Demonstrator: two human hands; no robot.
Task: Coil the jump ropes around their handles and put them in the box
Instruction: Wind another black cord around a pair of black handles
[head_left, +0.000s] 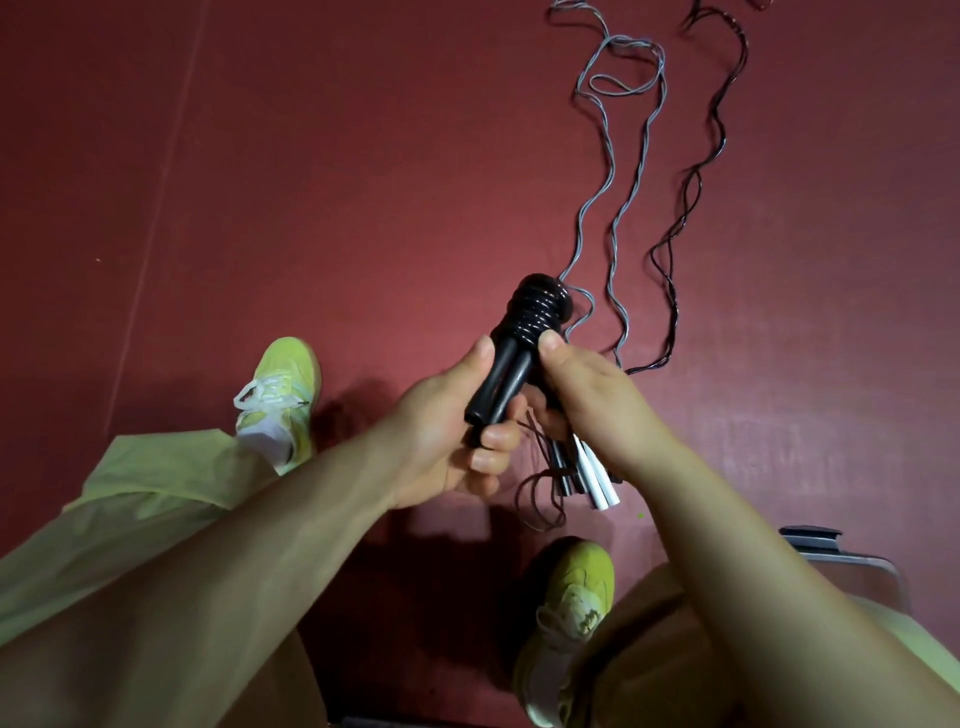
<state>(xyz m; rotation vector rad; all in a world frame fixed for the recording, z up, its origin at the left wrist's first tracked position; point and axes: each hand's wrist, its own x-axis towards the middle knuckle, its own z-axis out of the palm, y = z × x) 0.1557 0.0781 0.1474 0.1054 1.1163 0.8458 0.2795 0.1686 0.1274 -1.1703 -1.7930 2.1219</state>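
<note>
Your two bare forearms reach forward and meet at the middle of the view. Your left hand (457, 421) has its fingers curled around the lower end of a pair of black handles (506, 371), thumb lying along their side. Your right hand (582, 389) pinches the same handles higher up, its thumb pressed on top, fingers wrapped beneath.

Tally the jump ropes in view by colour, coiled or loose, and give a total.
Black, coiled on its handles and held in both hands: 1
Grey, loose on the floor: 1
Dark, loose on the floor: 1
Total: 3
</note>
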